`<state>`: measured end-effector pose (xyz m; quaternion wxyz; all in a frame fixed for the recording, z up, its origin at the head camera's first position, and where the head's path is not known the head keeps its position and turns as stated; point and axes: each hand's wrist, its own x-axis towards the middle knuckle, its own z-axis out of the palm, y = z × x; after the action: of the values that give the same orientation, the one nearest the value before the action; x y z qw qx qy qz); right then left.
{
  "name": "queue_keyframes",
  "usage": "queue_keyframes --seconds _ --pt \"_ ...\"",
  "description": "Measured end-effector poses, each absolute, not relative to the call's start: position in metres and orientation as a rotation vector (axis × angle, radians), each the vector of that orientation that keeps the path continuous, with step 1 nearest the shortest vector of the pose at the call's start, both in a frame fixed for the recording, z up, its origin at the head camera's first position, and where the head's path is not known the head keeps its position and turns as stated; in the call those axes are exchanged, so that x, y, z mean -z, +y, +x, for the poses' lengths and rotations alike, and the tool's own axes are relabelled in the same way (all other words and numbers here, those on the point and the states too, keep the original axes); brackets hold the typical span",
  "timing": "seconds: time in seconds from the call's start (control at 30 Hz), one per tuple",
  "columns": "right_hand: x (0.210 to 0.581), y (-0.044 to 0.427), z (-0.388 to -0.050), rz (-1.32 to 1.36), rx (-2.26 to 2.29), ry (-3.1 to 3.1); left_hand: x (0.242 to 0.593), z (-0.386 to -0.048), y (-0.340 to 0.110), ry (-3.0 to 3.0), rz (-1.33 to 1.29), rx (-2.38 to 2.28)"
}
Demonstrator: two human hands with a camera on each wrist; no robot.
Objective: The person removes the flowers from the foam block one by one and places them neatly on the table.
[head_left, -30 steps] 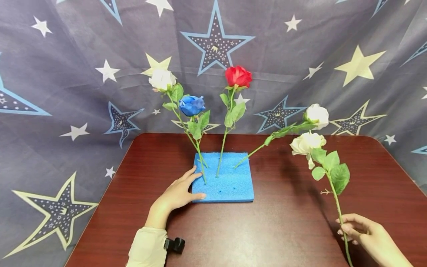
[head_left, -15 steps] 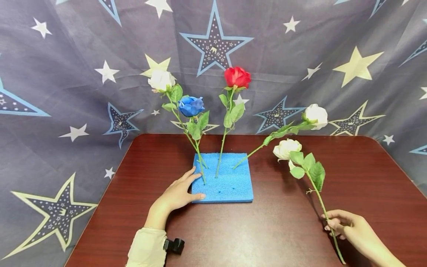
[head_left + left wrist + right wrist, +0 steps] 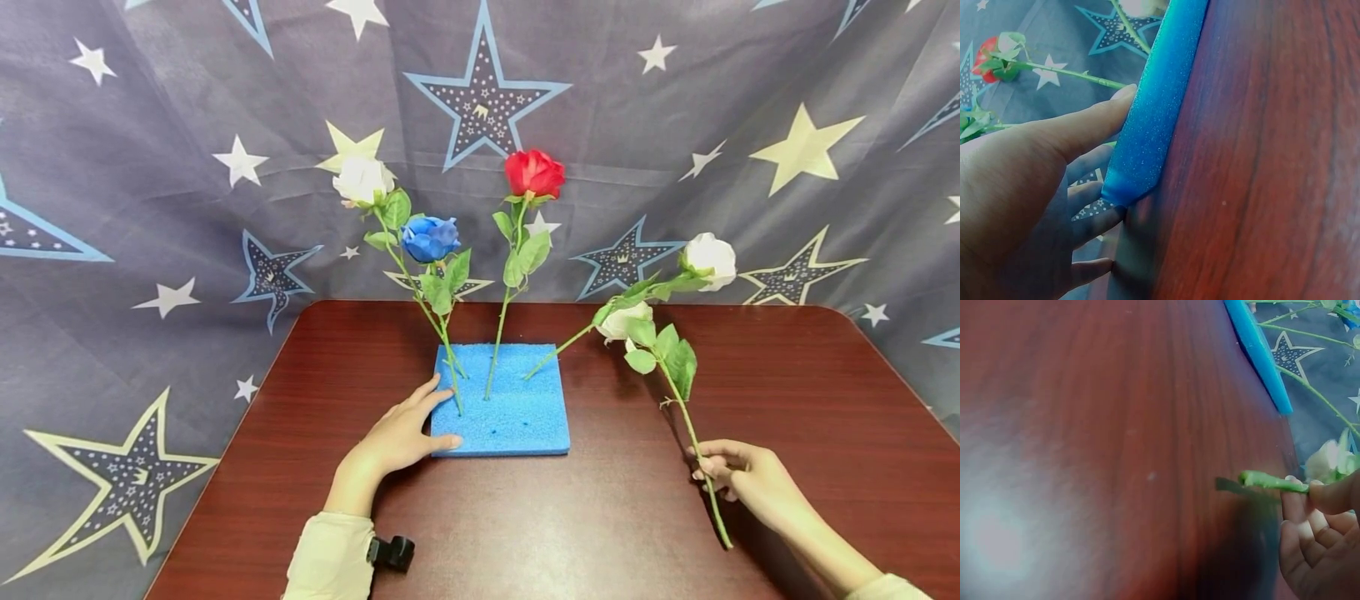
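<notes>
In the head view my left hand [image 3: 397, 433] rests at the left edge of a blue foam block [image 3: 543, 417], its fingers spread and fairly straight. The left wrist view shows the thumb lying against the block [image 3: 1154, 106]. My right hand [image 3: 750, 479] pinches the green stem of a white rose [image 3: 681, 400] between thumb and fingers, above the table right of the block. Its bloom slants up and left, partly overlapped by leaves of another rose. The cut stem end [image 3: 1260, 480] sticks out past the fingers in the right wrist view.
Stuck in the foam are a white rose [image 3: 363, 180], a blue rose [image 3: 431, 239], a red rose [image 3: 534, 173] and another white rose [image 3: 711, 262] leaning far right. Small holes mark the block's near half. A star-patterned cloth [image 3: 637, 125] hangs behind the brown table [image 3: 570, 525].
My right hand has carried the white rose leftward and a little away from me, bringing its bloom to the leaning rose's leaves. My left hand has stayed at the block.
</notes>
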<state>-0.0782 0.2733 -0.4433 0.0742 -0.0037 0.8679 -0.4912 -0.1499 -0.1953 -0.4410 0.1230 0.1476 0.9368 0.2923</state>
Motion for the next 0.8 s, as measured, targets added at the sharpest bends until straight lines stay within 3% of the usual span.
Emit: queue_keyframes --seconds 0.8 --pt "0.448 0.248 -0.125 -0.040 1.435 2.593 0.440 -0.149 -0.195 2.733 0.434 -0.844"
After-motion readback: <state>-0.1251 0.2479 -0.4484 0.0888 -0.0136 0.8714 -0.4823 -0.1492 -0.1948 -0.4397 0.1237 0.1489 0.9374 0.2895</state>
